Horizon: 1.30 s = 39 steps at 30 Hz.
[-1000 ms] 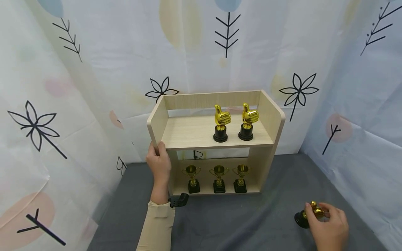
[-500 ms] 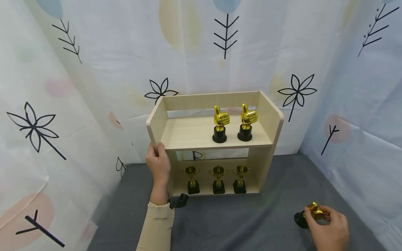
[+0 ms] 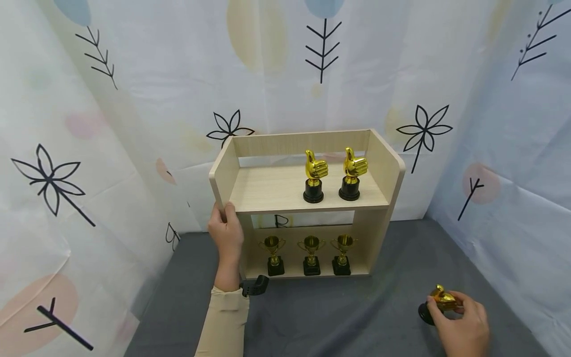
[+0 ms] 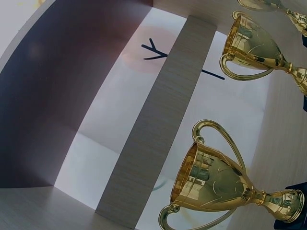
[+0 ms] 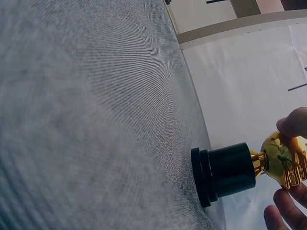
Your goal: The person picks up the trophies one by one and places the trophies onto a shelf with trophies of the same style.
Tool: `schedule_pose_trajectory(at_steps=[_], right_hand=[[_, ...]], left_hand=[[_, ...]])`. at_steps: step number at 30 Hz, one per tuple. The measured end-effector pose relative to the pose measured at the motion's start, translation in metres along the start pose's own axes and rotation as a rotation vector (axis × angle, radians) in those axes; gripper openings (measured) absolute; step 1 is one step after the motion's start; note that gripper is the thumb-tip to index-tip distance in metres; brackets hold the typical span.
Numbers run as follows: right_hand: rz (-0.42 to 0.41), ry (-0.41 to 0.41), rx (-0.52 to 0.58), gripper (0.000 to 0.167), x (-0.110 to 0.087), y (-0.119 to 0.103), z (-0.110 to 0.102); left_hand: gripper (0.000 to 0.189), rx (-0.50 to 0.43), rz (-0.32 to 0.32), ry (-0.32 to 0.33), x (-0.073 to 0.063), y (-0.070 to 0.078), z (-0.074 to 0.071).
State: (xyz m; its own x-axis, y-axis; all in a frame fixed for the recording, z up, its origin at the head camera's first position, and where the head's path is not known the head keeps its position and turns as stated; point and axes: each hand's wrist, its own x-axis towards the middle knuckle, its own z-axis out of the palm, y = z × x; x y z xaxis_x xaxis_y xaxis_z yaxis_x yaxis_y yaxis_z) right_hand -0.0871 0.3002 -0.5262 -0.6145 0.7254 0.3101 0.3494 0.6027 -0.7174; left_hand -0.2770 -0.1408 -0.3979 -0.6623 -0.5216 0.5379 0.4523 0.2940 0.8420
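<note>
My left hand (image 3: 226,233) grips the left side panel of a two-tier wooden shelf (image 3: 308,208) at the height of its middle board. Low on the right, my right hand (image 3: 466,322) holds a gold thumbs-up trophy (image 3: 443,300) by its gold part, between thumb and fingers. The right wrist view has its round black base (image 5: 225,172) close against the grey cloth. Two matching thumbs-up trophies (image 3: 315,173) stand upright on the right half of the upper board. Three gold cup trophies (image 3: 311,255) line the lower board; one cup (image 4: 216,179) shows large in the left wrist view.
Grey cloth (image 3: 312,317) covers the table under the shelf. Printed white curtains (image 3: 169,99) hang behind and on both sides. A black band (image 3: 254,286) circles the left wrist, above a beige sleeve (image 3: 225,322).
The right hand has shifted slightly left, and the trophy in its fingers has turned a little. My left hand keeps its place on the shelf.
</note>
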Motion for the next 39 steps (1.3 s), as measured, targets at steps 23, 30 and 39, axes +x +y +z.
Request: schedule_pose_trajectory(at_steps=[23,30,39], right_hand=[[0.005,-0.022,0.015,0.054,0.000,0.006,0.003],[0.033,-0.060,0.003,0.057,0.000,0.006,0.003],[0.064,-0.097,-0.007,0.061,0.001,0.007,0.005]], left_hand=[[0.034,-0.037,0.007,-0.013,-0.003,0.002,-0.001],[0.033,-0.041,-0.002,0.002,-0.003,0.003,0.002],[0.033,-0.030,0.012,-0.011,-0.011,0.036,-0.003]])
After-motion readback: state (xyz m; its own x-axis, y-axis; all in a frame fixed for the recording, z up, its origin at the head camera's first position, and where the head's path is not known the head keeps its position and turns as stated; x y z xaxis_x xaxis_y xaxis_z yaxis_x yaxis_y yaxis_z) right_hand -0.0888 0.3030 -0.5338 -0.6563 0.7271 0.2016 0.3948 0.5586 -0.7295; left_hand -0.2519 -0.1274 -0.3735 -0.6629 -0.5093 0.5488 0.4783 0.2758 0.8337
